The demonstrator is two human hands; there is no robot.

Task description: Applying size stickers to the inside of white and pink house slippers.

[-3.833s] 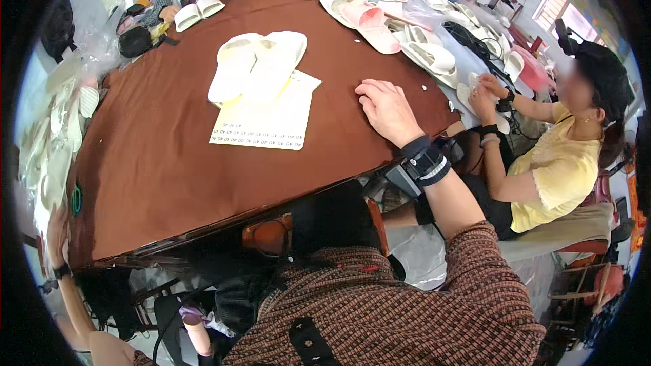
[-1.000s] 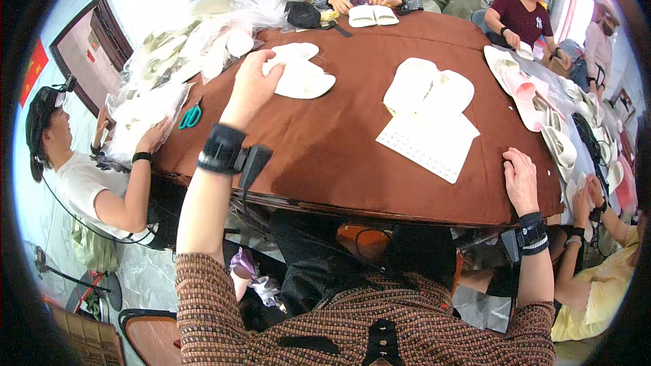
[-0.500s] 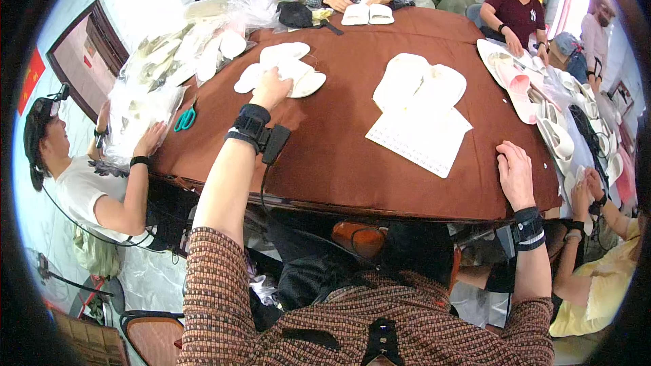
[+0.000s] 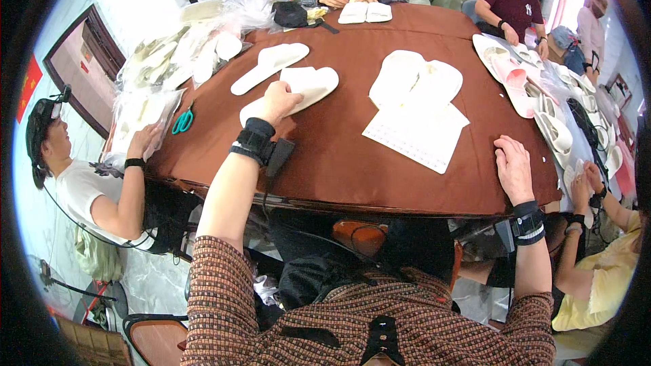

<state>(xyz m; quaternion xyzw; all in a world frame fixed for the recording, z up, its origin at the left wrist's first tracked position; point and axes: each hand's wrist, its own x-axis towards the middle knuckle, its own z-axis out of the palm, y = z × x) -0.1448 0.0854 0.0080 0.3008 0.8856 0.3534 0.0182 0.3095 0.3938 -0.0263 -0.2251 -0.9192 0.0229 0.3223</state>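
Note:
My left hand is closed on a white slipper, its fingers at the strap and covering part of it. Just beyond lies a second white slipper, apart from the first. On the table's right side my right hand rests with loosely bent fingers and nothing in it. Between the hands, a pair of white slippers lies across the top of a white printed sheet.
The brown-covered table spans the middle. Teal scissors lie at its left, near bagged slippers under a co-worker's hands. A pink slipper and several white ones line the right side. Other people work around the edges.
My left hand has drawn one white slipper toward me and to the right, away from the other. The two were bunched together before. My right hand stays put.

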